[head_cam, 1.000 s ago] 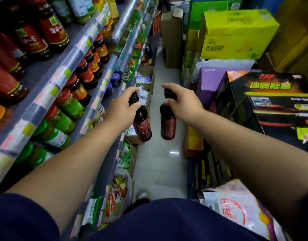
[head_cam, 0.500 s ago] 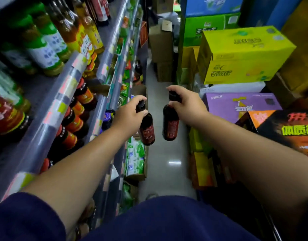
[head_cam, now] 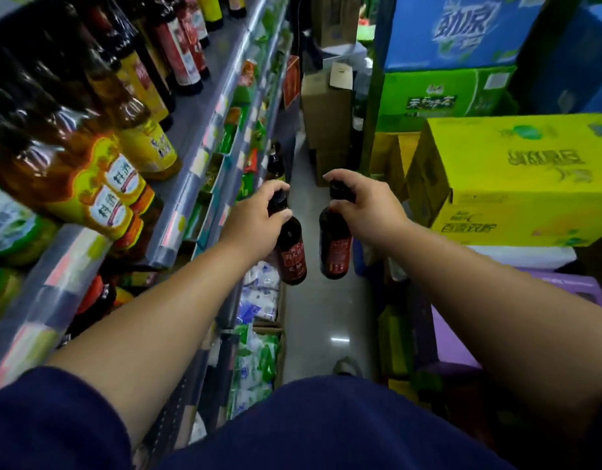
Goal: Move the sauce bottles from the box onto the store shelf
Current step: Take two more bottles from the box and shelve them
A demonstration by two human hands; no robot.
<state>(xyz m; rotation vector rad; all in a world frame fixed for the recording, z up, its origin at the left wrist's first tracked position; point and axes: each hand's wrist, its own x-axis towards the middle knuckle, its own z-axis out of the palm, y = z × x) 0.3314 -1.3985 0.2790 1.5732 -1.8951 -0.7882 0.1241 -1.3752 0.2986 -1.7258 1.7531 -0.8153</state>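
My left hand (head_cam: 255, 222) grips the neck of a dark sauce bottle with a red label (head_cam: 291, 252). My right hand (head_cam: 364, 205) grips the neck of a second dark sauce bottle (head_cam: 335, 249). Both bottles hang upright over the aisle floor, side by side and a little apart. The store shelf (head_cam: 204, 130) runs along the left, just left of my left hand, and is stocked with yellow-labelled bottles (head_cam: 103, 184) and dark red-labelled bottles (head_cam: 177, 56). The box the bottles come from is not identifiable in this view.
Stacked cartons line the right of the narrow aisle: a yellow carton (head_cam: 516, 184), a green carton (head_cam: 442, 96), a blue carton (head_cam: 455, 28) and a purple box (head_cam: 462, 344). Brown cartons (head_cam: 326, 110) stand at the aisle's far end. Snack bags (head_cam: 259, 361) fill the low shelves.
The view has tilted upward along the shelves, so higher shelf rows and cartons now show. Both hands have risen with the bottles, keeping the same grip and spacing.
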